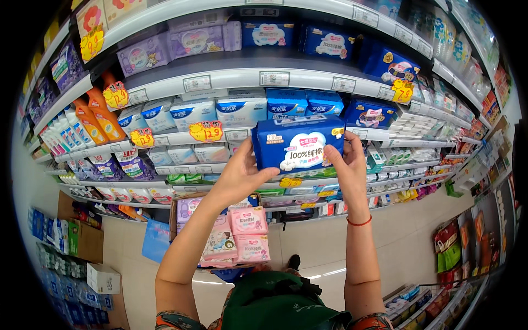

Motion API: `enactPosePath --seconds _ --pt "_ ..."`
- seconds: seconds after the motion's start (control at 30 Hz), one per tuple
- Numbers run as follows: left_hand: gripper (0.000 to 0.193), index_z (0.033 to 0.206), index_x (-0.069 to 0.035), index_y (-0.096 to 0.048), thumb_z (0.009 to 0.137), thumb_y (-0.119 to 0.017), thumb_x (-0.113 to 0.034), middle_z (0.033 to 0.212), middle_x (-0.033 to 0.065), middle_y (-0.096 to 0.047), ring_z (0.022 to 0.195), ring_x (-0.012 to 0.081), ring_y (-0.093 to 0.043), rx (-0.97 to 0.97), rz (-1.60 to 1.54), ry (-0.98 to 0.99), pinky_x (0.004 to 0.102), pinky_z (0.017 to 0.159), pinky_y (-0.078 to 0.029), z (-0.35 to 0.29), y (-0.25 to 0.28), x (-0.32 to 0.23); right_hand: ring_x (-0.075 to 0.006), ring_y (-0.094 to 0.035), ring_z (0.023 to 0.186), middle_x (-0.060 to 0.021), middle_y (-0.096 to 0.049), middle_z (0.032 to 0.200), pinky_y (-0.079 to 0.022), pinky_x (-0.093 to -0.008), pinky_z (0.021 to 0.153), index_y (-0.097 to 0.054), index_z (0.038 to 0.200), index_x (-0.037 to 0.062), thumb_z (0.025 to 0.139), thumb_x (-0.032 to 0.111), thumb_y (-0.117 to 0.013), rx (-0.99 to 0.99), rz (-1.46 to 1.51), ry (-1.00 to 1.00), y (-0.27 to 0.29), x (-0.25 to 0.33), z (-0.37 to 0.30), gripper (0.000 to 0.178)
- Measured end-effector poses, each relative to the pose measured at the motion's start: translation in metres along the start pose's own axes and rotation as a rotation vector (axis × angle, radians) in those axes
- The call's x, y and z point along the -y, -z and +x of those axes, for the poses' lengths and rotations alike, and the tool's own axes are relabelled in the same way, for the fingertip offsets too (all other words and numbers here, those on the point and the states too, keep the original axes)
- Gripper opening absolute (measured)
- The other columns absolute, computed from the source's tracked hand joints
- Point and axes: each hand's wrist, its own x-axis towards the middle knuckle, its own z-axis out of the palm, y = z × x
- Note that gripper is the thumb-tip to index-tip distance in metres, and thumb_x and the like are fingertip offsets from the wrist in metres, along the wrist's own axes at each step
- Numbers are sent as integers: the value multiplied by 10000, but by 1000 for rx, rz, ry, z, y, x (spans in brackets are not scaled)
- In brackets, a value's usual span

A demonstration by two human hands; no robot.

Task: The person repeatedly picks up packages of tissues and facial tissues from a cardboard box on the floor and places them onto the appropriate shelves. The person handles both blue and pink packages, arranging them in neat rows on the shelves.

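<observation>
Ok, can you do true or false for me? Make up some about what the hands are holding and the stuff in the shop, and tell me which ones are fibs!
1. The left hand and right hand hold a blue package. True.
2. The red band is on the left wrist. False: the red band is on the right wrist.
3. Pink packs lie in the open box. True.
4. The orange bottles are in the open box. False: the orange bottles are on a shelf to the left.
</observation>
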Motion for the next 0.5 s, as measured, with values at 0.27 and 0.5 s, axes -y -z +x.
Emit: enactPosePath --seconds 0.27,0.5 --pt "678 1512 22 -288 981 -600 -262 1460 242 -455 1268 356 -534 -131 384 -283 391 997 -485 57 -29 -30 -137 -602 945 -81 -595 1079 -511 -257 793 -608 1251 -68 935 203 -708 -190 -264 228 21 24 41 427" --pt "575 1468 20 -383 1013 -553 -287 1263 238 -613 1181 311 -597 -245 626 -443 386 966 -476 108 -44 -49 -195 -602 940 -119 -630 1071 -496 -305 802 -622 1247 -57 903 253 -730 -249 -497 316 42 44 83 476"
